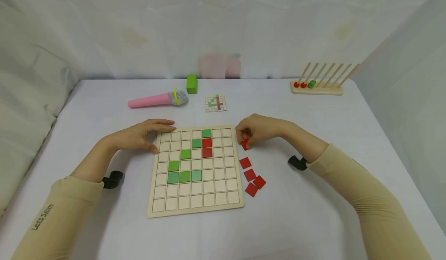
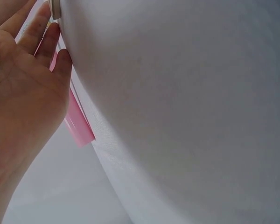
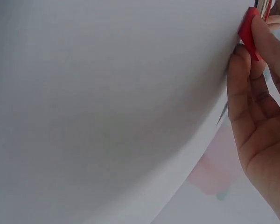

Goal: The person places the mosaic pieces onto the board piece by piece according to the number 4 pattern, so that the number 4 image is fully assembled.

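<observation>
A wooden grid board lies in front of the person, with several green tiles in a stepped outline and two red tiles in one column near its top. At the board's upper left corner the left hand rests, fingers extended and thumb at the left edge; in the left wrist view its fingertips reach the board's edge. Beside the upper right edge, the right hand pinches a red square tile between thumb and fingers. The right wrist view shows this tile tilted up.
Several loose red tiles lie right of the board, two overlapping. Behind it are a small pattern card, a pink toy microphone and a green block. A wooden peg stand with red and green beads stands back right.
</observation>
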A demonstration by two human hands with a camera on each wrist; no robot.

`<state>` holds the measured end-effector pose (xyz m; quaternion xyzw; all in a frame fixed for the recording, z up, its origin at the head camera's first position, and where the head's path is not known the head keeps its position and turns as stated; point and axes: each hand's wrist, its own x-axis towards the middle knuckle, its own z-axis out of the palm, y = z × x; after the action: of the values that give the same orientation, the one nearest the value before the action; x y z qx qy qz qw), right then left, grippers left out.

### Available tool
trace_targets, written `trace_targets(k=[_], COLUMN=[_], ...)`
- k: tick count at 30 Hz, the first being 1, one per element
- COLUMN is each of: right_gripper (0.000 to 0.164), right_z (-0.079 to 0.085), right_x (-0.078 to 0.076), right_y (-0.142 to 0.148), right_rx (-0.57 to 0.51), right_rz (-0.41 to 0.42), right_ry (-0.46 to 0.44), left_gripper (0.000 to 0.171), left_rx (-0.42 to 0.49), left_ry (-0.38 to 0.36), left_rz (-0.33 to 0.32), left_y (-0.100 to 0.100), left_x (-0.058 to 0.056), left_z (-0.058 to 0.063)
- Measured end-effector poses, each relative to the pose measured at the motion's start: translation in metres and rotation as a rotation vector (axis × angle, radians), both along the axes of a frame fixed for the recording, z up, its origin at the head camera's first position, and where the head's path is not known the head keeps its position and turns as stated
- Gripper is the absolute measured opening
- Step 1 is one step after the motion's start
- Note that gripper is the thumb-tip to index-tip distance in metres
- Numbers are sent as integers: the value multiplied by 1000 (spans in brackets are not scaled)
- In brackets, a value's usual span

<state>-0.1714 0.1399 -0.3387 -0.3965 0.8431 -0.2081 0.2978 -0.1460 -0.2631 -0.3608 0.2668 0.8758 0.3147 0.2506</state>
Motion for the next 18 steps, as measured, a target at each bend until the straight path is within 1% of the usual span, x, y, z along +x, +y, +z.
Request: trace_targets(k=[4, 8, 11, 18], right_gripper=[12, 10, 10, 8], right_z=[3, 10, 15, 21], right_x=[-1, 0, 4, 16], right_y=[-2, -8, -15, -35], right_rx=[-18, -67, -102, -124], right_rz=[-18, -53, -84, -166], right_ry=[8, 1, -3, -12], left_gripper=[74, 74, 74, 73], left_rx=[1, 2, 2, 0], left_ry=[6, 12, 9, -9], left_rz=[-7, -13, -8, -9], left_y=[-1, -1, -1, -1], left_x=[0, 0, 0, 0], left_z=[0, 1, 1, 1])
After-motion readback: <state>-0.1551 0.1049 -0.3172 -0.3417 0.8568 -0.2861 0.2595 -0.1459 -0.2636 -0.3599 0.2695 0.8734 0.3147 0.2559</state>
